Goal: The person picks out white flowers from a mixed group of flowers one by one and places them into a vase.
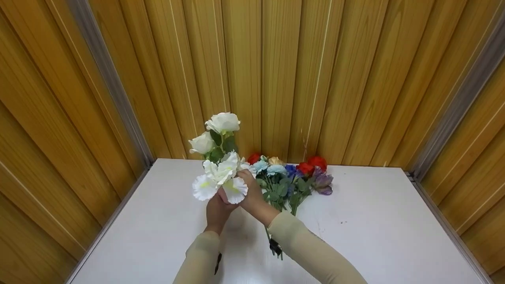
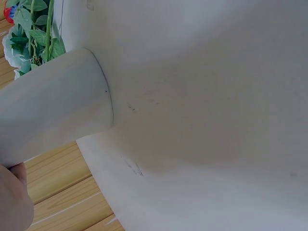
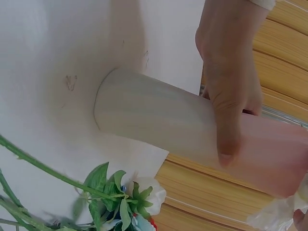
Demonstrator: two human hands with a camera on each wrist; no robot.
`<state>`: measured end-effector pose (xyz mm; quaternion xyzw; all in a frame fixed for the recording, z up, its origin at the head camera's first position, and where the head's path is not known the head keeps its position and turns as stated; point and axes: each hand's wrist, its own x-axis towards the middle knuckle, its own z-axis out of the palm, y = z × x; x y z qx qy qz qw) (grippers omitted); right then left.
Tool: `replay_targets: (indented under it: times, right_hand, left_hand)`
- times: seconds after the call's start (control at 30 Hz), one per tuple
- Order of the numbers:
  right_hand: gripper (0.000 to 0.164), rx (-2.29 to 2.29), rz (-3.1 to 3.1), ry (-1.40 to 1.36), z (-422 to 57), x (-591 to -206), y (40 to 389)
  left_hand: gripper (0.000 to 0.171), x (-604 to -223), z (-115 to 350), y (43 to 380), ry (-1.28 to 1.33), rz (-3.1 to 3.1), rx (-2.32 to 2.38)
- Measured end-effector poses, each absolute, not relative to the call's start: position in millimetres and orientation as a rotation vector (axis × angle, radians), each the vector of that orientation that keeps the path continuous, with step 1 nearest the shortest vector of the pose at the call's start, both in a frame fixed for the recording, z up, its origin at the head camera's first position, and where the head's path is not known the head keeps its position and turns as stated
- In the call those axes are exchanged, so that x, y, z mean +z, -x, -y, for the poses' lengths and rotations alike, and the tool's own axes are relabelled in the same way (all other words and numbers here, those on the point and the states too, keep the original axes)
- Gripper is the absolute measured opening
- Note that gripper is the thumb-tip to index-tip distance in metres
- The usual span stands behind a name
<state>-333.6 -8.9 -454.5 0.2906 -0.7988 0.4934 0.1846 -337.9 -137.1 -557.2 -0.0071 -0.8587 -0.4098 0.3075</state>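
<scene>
My left hand grips a tall vase, its thumb across the side in the right wrist view. The vase is whitish at its base and pink towards the mouth, and stands upright on the white table. White roses with green leaves rise above it. A ruffled white iris with yellow centres leans towards me and hides most of the vase in the head view. My right hand holds the iris at its right side, fingertips at the petals.
To the right lie several flowers: red blooms, light blue ones, a purple one. Their green stems run towards the front under my right forearm. A black clip-like piece lies at the stem ends. Wood-patterned walls border the table.
</scene>
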Motion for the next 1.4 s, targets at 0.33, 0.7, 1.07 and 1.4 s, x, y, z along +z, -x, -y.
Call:
replay_targets:
  times: [0.33,0.7,1.07,1.4]
  right_hand:
    - [0.031,0.852,1.902,-1.065,-7,-467,341]
    - [0.028,0.729,1.711,-1.109,-31,-459,347]
    - [0.027,0.948,1.837,-0.889,-59,-451,361]
    - [0.024,1.099,1.998,-0.762,-73,-470,366]
  left_hand:
    - [0.081,-559,137,341,0.045,2.23,-1.058]
    - [0.064,-561,138,343,0.06,2.186,-1.043]
    - [0.06,-559,137,339,0.045,2.201,-0.976]
    - [0.062,-561,138,342,0.05,2.179,-0.996]
